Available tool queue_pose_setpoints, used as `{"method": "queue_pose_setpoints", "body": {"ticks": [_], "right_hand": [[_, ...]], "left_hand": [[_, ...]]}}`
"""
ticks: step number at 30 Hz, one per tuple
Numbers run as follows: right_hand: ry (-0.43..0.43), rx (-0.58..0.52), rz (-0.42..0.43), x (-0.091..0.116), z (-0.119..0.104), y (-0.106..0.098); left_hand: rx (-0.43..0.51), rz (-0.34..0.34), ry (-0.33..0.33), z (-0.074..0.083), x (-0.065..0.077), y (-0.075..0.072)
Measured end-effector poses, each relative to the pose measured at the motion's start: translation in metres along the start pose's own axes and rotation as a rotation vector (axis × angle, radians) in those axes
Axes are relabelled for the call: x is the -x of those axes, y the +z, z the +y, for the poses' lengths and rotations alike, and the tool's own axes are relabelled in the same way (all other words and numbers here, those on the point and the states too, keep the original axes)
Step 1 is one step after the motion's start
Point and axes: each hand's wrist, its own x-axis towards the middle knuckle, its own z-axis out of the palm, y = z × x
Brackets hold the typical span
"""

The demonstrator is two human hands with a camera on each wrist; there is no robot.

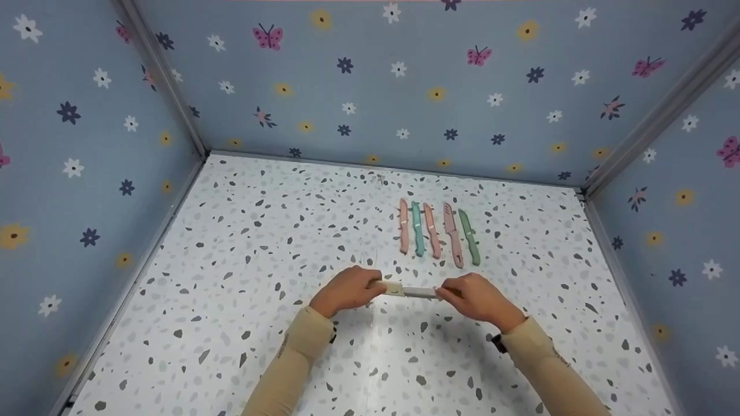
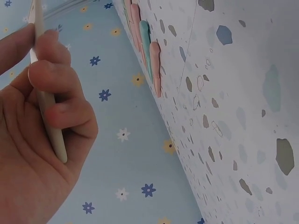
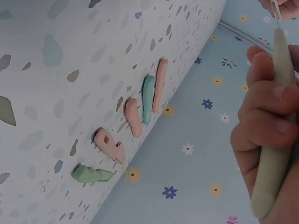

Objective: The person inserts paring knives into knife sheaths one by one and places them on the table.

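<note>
My right hand (image 1: 477,297) grips the pale cream handle (image 3: 273,172) of a knife, fingers curled round it. The knife's blade (image 1: 420,292) shows bare between my two hands. At its left end sits a cream sheath (image 1: 393,288), held by my left hand (image 1: 350,287). In the left wrist view, the fingers bend round this slim sheath (image 2: 50,126). How much of the blade lies inside it is hidden. Both hands are above the table, nearer to me than a row of coloured knives.
The row on the speckled table (image 1: 260,242) has a pink knife (image 1: 403,225), a teal knife (image 1: 417,228), another pink knife (image 1: 432,230), a wider pink knife (image 1: 453,231) and a green knife (image 1: 469,237). Blue flowered panels (image 1: 393,86) enclose the back and sides.
</note>
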Motion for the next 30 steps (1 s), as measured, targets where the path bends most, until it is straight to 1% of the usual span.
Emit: {"method": "queue_pose_setpoints", "body": {"ticks": [5, 10, 16, 21, 26, 30], "right_hand": [[-0.033, -0.015, 0.010, -0.0008, 0.0000, 0.0019], [-0.053, -0.022, 0.014, -0.0022, 0.0007, 0.0043], [-0.042, -0.023, 0.009, -0.0047, -0.0022, 0.0041], [-0.054, -0.014, 0.020, -0.0054, -0.0029, 0.0044], [-0.067, -0.016, 0.023, -0.0074, -0.0045, 0.0047], [-0.063, -0.018, 0.014, -0.0080, -0.0052, 0.0045]], "left_hand": [[-0.001, 0.004, -0.001, 0.0007, 0.0004, 0.0021], [0.001, 0.004, 0.012, 0.0013, 0.0005, 0.0027], [0.002, 0.005, 0.012, 0.0021, -0.0012, 0.0034], [-0.003, 0.001, 0.006, 0.0035, -0.0021, 0.0032], [-0.011, 0.021, 0.032, 0.0043, -0.0029, 0.0036], [-0.013, 0.026, 0.030, 0.0044, -0.0028, 0.0047]]}}
